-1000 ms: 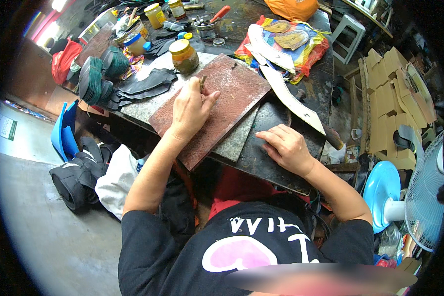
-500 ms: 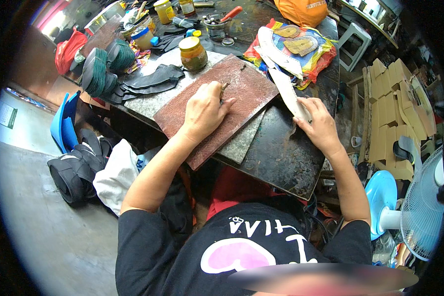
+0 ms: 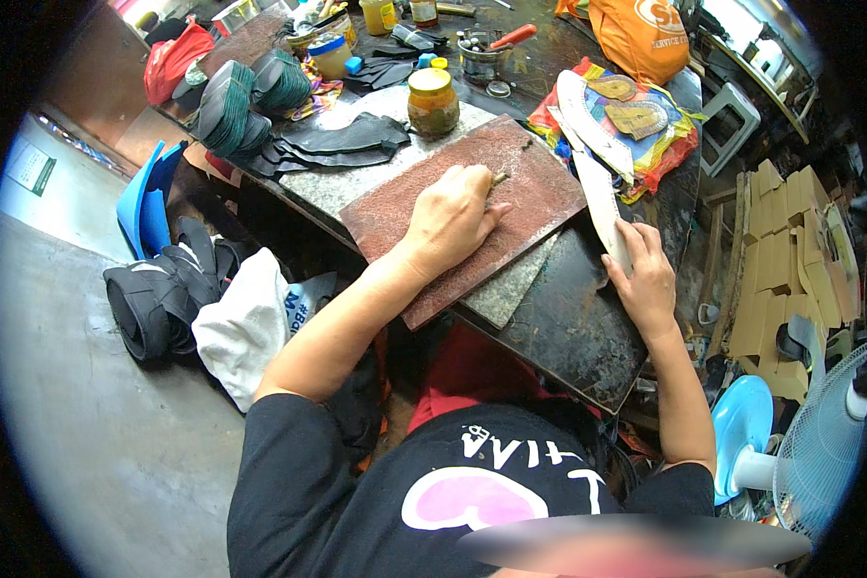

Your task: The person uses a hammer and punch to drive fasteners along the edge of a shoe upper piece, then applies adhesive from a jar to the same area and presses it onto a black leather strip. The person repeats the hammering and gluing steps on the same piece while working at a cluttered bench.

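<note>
My left hand [image 3: 453,217] rests closed on a reddish-brown rough board [image 3: 515,207], with a small dark, stick-like piece [image 3: 498,179] poking out past its fingers. The piece is mostly hidden, so its kind is unclear. Farther right, my right hand [image 3: 645,279] holds the near end of a long off-white pattern strip [image 3: 599,197] between thumb and fingers. That strip slants away toward a curved white piece [image 3: 576,106] and tan sole-shaped pieces [image 3: 634,120] on a colourful plastic bag [image 3: 679,164]. Under the board lies a grey slab [image 3: 515,289].
Beyond the board stands a yellowish jar [image 3: 433,103] beside black cut pieces [image 3: 352,140]. A tin of tools [image 3: 482,63] and an orange bag [image 3: 641,39] are farther back. Green-corded rolls [image 3: 223,106] sit at the left. A fan [image 3: 824,448] and cardboard [image 3: 785,250] are at right.
The whole view has shifted, so the table and both hands appear farther right. Both hands keep their holds, with little visible movement relative to the board.
</note>
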A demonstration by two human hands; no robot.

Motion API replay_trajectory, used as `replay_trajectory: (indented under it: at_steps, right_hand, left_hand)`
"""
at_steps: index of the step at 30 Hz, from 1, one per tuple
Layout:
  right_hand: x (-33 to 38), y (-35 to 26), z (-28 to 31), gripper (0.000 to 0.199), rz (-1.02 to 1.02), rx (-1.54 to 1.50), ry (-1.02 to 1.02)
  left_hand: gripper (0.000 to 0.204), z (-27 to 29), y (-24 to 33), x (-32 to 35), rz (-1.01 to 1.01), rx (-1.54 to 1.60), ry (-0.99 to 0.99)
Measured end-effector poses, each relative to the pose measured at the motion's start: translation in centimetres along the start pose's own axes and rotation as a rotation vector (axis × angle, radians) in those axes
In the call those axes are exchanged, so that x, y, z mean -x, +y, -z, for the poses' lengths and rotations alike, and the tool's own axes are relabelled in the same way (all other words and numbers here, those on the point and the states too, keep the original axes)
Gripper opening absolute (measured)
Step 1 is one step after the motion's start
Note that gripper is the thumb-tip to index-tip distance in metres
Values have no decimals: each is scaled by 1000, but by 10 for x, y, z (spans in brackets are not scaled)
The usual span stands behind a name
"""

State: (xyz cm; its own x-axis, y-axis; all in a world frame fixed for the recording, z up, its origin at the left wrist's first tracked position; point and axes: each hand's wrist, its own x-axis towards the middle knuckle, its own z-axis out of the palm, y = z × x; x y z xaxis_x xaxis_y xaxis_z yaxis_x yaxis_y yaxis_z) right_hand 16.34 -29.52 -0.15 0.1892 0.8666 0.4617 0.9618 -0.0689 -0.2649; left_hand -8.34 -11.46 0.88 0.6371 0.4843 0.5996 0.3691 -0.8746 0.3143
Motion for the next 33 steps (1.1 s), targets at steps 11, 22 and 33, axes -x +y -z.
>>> replay_trajectory:
  at_steps: [11, 22, 33]
  right_hand:
    - [-48, -11, 11, 44, 200, -100, 353]
    - [-135, -32, -38, 42, 364, -410, -165]
    - [-256, -15, -155, 42, -231, 235, -330]
  left_hand:
    - [37, -3, -2, 0, -37, 5, 3]
    - [28, 3, -9, -5, 11, 90, 286]
    - [28, -2, -8, -4, 18, 93, 98]
